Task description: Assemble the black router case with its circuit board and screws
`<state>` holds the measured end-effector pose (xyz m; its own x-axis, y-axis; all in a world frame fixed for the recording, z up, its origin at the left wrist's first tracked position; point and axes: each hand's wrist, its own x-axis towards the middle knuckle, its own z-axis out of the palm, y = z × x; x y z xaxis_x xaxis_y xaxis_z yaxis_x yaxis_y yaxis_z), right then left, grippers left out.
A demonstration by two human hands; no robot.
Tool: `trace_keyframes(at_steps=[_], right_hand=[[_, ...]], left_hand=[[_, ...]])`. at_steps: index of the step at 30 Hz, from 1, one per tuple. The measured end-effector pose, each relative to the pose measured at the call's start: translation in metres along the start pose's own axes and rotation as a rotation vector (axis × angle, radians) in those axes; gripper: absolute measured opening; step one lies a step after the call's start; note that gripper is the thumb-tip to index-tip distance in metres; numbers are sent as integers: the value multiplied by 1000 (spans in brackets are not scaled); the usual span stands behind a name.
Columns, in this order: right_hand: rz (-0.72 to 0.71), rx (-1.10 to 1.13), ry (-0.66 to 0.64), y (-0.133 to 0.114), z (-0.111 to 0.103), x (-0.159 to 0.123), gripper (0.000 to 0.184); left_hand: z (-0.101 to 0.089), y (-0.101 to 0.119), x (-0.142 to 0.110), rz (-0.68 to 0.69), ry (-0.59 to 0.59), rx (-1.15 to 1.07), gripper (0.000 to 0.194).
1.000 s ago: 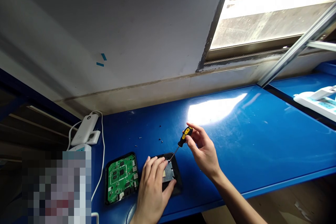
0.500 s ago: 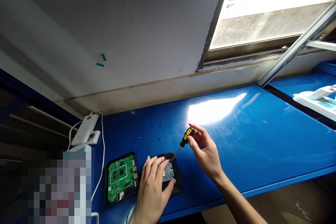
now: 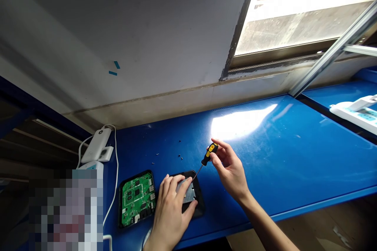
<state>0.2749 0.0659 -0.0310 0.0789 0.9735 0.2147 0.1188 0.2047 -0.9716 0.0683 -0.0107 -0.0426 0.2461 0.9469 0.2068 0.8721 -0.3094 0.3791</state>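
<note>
My right hand (image 3: 231, 170) grips a screwdriver (image 3: 210, 153) by its yellow-and-black handle. The shaft slants down and left to the upper right part of a metal plate (image 3: 190, 195) in a black plastic casing (image 3: 200, 200). Over the casing's left side lies my left hand (image 3: 173, 208), its fingers and thumb curved around the plate and holding it. The left index fingertip rests close to the screwdriver's tip. Whether the tip sits on a screw is too small to tell. Left of this hand lies a second black casing with a green circuit board (image 3: 136, 200).
Several small screws (image 3: 180, 157) lie loose on the blue table (image 3: 265, 164) behind the casings. A white power bank (image 3: 96, 145), a plug and a white cable (image 3: 116, 168) are at the left. Another white power strip (image 3: 357, 113) is at the far right, near a metal post (image 3: 324, 55).
My left index finger has shifted slightly right and up, closer to the screwdriver's tip. The right hand and screwdriver have barely moved.
</note>
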Motion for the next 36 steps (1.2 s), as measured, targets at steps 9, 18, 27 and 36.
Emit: trace_keyframes(at_steps=[9,18,27,36], right_hand=[[-4,12,14,0,-1,-1,40],[-29,37,37,-4,5,1,39],[-28,56,40,0,4,-1,39],[-44,83,53,3,3,-1,37]], left_hand=[[-3,1,4,-40,-30,-53,46],[2,-1,1,-67,-11,-64,48],[4,-2,0,-69,-16,-88,46],[5,-2,-1,-66,-4,-79,46]])
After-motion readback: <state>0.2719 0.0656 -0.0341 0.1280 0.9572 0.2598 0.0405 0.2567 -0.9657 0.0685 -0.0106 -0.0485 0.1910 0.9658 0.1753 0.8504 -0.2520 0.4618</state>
